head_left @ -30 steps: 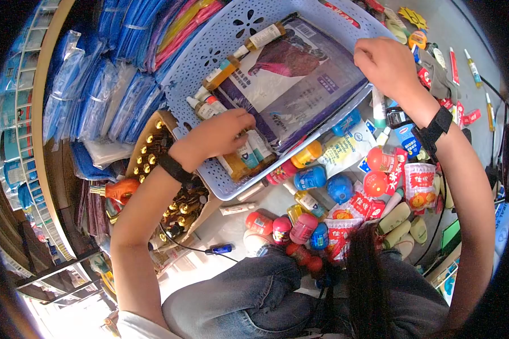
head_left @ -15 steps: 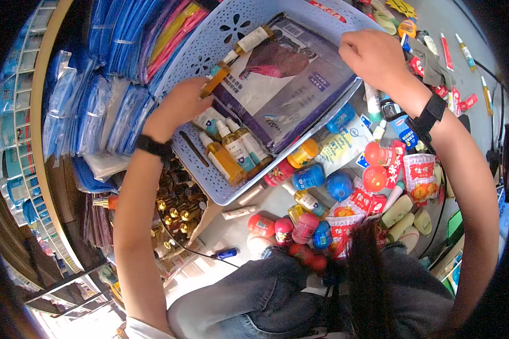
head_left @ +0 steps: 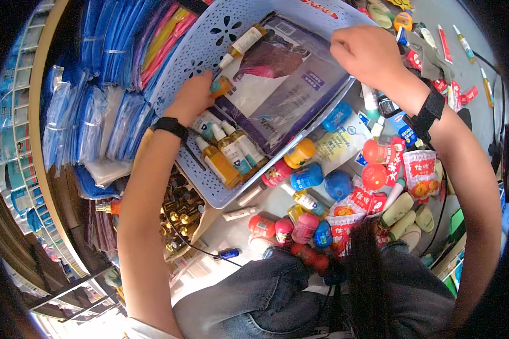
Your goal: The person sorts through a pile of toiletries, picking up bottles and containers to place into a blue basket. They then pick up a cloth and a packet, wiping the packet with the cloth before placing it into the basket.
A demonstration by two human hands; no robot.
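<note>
Clasping an amber bottle [head_left: 223, 87] in the left hand [head_left: 192, 98], visible end inward, just inside the basket [head_left: 205, 50]'s left edge, while resting the farther right hand [head_left: 369, 55] (hold unclear) at the opposite edge.

basket [head_left: 205, 46] cropped above, bottle [head_left: 221, 87] partly hidden

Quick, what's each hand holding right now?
Left hand: closed on an amber bottle.
Right hand: curled at the rim of the perforated basket; fingertips hidden, so its grip cannot be told.
</note>
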